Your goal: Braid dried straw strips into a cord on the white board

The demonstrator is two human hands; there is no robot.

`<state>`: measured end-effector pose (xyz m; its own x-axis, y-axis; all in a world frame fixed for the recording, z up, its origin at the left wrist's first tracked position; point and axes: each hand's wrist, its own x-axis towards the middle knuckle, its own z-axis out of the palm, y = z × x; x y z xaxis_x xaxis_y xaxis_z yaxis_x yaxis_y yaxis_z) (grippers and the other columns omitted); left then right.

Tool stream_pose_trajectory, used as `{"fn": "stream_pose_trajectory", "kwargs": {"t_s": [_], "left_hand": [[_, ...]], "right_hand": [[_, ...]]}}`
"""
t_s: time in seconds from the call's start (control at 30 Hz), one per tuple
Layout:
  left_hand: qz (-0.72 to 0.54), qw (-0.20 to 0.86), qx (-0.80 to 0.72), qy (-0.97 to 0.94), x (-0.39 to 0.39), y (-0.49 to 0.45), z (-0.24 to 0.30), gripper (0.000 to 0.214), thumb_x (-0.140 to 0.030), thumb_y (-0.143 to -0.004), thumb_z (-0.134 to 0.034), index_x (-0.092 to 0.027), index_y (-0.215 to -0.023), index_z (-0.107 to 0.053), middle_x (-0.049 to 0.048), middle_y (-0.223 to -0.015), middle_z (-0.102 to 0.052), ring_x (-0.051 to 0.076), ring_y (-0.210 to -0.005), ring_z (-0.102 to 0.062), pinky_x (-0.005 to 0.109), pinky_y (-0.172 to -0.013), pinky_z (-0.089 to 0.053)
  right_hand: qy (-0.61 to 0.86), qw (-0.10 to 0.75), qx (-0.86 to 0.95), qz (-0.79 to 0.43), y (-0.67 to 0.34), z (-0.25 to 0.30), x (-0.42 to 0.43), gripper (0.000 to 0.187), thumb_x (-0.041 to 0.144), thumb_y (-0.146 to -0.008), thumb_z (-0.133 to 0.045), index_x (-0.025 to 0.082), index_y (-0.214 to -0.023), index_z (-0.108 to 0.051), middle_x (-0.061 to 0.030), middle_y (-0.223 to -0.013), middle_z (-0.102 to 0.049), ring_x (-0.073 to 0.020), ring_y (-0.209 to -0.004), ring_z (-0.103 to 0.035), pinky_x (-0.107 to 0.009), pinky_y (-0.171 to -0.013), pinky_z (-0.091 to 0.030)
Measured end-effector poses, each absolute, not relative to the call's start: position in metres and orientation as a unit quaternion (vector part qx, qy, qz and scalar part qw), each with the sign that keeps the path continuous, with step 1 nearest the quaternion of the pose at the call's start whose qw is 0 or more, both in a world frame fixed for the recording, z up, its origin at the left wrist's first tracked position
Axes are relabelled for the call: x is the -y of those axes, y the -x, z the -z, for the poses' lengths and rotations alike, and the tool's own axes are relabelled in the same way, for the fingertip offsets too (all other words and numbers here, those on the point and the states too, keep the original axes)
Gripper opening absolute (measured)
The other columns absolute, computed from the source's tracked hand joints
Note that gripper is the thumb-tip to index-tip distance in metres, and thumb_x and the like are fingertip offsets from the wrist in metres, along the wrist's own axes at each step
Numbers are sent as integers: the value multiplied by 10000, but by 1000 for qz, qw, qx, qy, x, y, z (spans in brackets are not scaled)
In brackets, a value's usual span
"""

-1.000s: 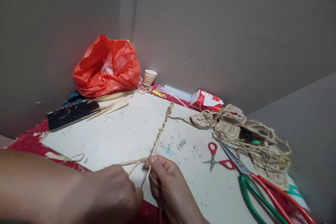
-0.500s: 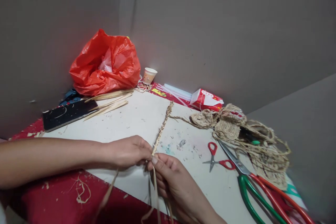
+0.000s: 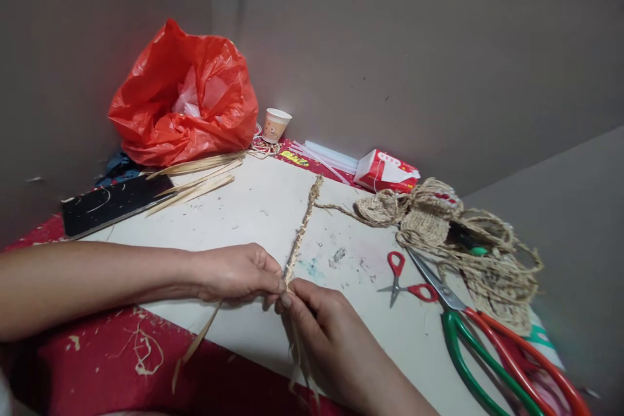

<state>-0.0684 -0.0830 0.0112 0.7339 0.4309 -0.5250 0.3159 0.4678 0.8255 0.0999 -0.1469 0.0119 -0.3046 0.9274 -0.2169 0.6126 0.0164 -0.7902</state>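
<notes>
A narrow braid of straw-coloured fibre runs up the white board from my fingers. At its near end my left hand pinches the braid from the left, fingertips pressed together. My right hand grips the same end from the right, thumb and forefinger meeting the left fingertips. Loose strands hang below my right hand. Another flat strand trails down beneath my left hand. The exact crossing of strands is hidden by my fingers.
Small red-handled scissors and large shears lie to the right, beside coiled braided cord. At the back are a red plastic bag, a paper cup and a tissue pack. Dry leaf strips overlap a phone.
The camera view has shifted slightly. Both hands stay at the braid's near end; the left fingertips have come closer to the right thumb, and the strands hanging below have swung.
</notes>
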Motion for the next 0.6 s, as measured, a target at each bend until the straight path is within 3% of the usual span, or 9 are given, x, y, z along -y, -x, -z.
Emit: {"fn": "stream_pose_trajectory", "kwargs": {"t_s": [0.17,0.3,0.47,0.6], "left_hand": [[-96,731,-368,-566,87,65,-6,181,-233,-716,-513,-137,-564,-530,-53,-475,-444,42,-425,-295,200,-428,-200],[-94,696,-369,-608,89,66,0,181,-249,-731,-497,-144,-586,-525,-66,-487,-411,51,-454,-287,205,-459,-216],[-118,718,-353,-589,93,66,4,177,-256,-727,-499,-143,-595,-532,-39,-532,-510,68,-499,-415,205,-517,-322],[-130,776,-316,-529,95,65,3,196,-255,-731,-495,-138,-583,-547,0,-545,-570,111,-536,-527,255,-595,-426]], "right_hand": [[565,149,718,-379,-105,-11,148,311,360,-906,-397,196,-709,-575,-40,-638,-611,-159,-559,-492,-264,-552,-336],[578,146,704,-386,-111,-20,147,311,374,-883,-436,203,-642,-535,-33,-610,-589,-163,-564,-478,-264,-557,-339],[554,194,625,-515,-101,-24,152,339,396,-895,-400,191,-646,-504,10,-581,-478,-127,-546,-411,-234,-523,-325],[574,205,541,-580,-85,-6,164,353,441,-911,-354,194,-732,-533,44,-492,-389,-106,-437,-335,-231,-431,-247]]}}
